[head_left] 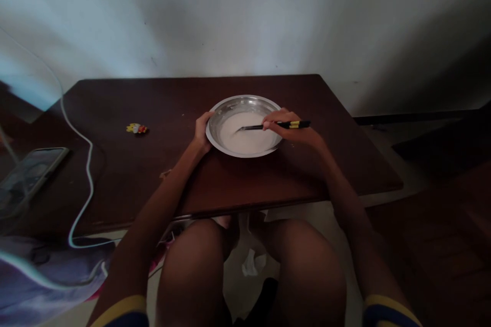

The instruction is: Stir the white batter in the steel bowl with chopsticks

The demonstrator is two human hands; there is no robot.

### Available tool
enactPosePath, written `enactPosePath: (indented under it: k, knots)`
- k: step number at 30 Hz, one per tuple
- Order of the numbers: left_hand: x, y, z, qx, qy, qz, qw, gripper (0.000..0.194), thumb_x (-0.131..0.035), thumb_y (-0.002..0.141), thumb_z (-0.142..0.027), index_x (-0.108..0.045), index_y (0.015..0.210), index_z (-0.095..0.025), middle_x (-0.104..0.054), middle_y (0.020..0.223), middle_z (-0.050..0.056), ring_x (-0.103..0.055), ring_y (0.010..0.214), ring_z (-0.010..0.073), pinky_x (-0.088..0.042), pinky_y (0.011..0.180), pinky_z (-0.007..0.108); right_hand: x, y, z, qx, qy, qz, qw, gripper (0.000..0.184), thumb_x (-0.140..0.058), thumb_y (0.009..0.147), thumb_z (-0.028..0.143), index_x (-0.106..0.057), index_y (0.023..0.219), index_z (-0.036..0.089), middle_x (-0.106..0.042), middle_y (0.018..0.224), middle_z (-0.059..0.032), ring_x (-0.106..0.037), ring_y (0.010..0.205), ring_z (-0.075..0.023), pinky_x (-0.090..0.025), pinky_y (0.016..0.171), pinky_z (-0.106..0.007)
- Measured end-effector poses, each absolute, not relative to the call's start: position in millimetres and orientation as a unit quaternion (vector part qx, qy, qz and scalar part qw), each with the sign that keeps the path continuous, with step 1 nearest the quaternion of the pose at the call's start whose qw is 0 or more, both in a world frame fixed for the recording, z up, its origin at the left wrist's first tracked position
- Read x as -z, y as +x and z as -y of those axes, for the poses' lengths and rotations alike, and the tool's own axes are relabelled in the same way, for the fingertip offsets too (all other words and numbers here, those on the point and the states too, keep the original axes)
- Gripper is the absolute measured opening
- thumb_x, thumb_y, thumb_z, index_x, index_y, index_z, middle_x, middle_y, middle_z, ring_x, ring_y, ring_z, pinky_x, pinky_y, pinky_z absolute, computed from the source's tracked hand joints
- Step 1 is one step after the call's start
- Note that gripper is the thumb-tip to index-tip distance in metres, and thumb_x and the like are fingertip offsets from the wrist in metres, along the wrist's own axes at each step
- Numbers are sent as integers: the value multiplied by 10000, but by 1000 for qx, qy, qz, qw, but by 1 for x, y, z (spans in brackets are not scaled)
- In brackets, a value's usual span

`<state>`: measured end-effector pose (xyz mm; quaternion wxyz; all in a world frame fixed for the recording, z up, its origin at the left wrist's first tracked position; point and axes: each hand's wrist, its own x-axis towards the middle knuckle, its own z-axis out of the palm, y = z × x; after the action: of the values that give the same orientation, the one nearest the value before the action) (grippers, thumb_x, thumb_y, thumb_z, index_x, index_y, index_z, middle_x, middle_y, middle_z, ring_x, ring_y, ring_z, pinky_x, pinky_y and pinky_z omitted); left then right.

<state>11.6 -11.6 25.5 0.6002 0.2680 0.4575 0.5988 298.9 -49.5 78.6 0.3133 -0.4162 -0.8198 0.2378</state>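
A round metal bowl (245, 154) rests on the dark wooden table, holding a pale, creamy liquid (249, 140). My left hand (202, 129) grips the bowl's left rim, its fingers partly hidden behind the wall. Over the bowl's right side, my right hand (289, 123) is closed around black chopsticks (299, 124) with yellow bands near the top end. Their tips slant left and dip into the liquid near its middle. Whether there is one stick or a pair is hard to make out.
The table (153, 97) stands against a pale wall. A small yellow, white and red figurine (136, 128) lies left of the bowl. Farther left are a phone (32, 176) and a white cable (89, 163) running over the table's edge. Crumpled white paper (253, 263) lies on the floor.
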Motion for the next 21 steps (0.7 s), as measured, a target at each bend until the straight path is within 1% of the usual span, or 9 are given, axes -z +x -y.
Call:
enactPosePath:
  k: [3, 6, 8, 10, 12, 14, 16, 18, 21]
  knots:
    - [-28, 13, 13, -589, 266, -467, 604, 168, -782, 789, -330, -682, 711, -219, -704, 646, 41, -782, 904, 319, -633, 788, 386, -81, 312, 48, -197, -467, 793, 339, 377, -605, 1036, 483, -793, 795, 262, -814, 977, -67, -696, 1027, -274, -509, 1048, -488]
    - [-29, 14, 14, -587, 263, -472, 603, 131, -760, 809, -323, -711, 764, -209, -750, 708, 59, -787, 948, 337, -639, 812, 401, -87, 317, 51, -262, -448, 791, 324, 430, -593, 1033, 523, -788, 755, 260, -803, 901, -55, -699, 970, -255, -530, 989, -443]
    - [-28, 14, 13, -588, 259, -471, 604, 146, -764, 808, -335, -716, 775, -201, -766, 738, 66, -789, 954, 340, -642, 826, 401, -84, 309, 53, -290, -410, 810, 305, 424, -612, 1025, 545, -804, 774, 263, -815, 924, -48, -709, 1005, -256, -525, 1002, -435]
    - [-27, 14, 12, -591, 256, -469, 605, 178, -780, 801, -360, -710, 768, -199, -769, 745, 61, -789, 948, 339, -643, 829, 396, -78, 298, 53, -264, -399, 824, 304, 374, -640, 1021, 530, -821, 821, 270, -832, 1003, -45, -702, 1077, -266, -501, 1053, -452]
    - [-26, 14, 12, -593, 256, -465, 606, 187, -779, 798, -359, -700, 744, -199, -757, 722, 55, -787, 934, 331, -640, 824, 386, -73, 297, 50, -201, -443, 810, 328, 324, -648, 1025, 481, -823, 852, 271, -835, 1064, -51, -679, 1127, -284, -468, 1096, -493]
    - [-27, 14, 12, -592, 260, -462, 608, 173, -751, 806, -324, -692, 709, -194, -732, 679, 56, -782, 912, 315, -634, 816, 372, -75, 305, 47, -163, -490, 786, 339, 325, -626, 1034, 434, -811, 832, 259, -826, 1025, -62, -671, 1083, -286, -462, 1084, -514]
    - [-28, 14, 12, -589, 263, -462, 609, 167, -727, 805, -287, -683, 676, -191, -710, 645, 59, -778, 891, 305, -632, 806, 366, -80, 316, 48, -190, -487, 785, 332, 368, -605, 1043, 432, -797, 788, 250, -806, 945, -60, -675, 1006, -267, -487, 1034, -482]
    - [-29, 14, 13, -589, 265, -464, 606, 168, -713, 798, -260, -672, 650, -192, -696, 623, 60, -779, 877, 303, -633, 795, 366, -84, 318, 50, -259, -442, 800, 313, 390, -613, 1041, 465, -798, 770, 254, -794, 894, -48, -685, 986, -251, -514, 982, -433]
    - [-30, 14, 13, -595, 262, -465, 601, 181, -722, 788, -253, -656, 626, -203, -669, 593, 46, -783, 867, 302, -638, 785, 363, -81, 305, 54, -291, -404, 812, 305, 337, -641, 1026, 462, -813, 814, 264, -820, 962, -40, -691, 1064, -255, -513, 1013, -428]
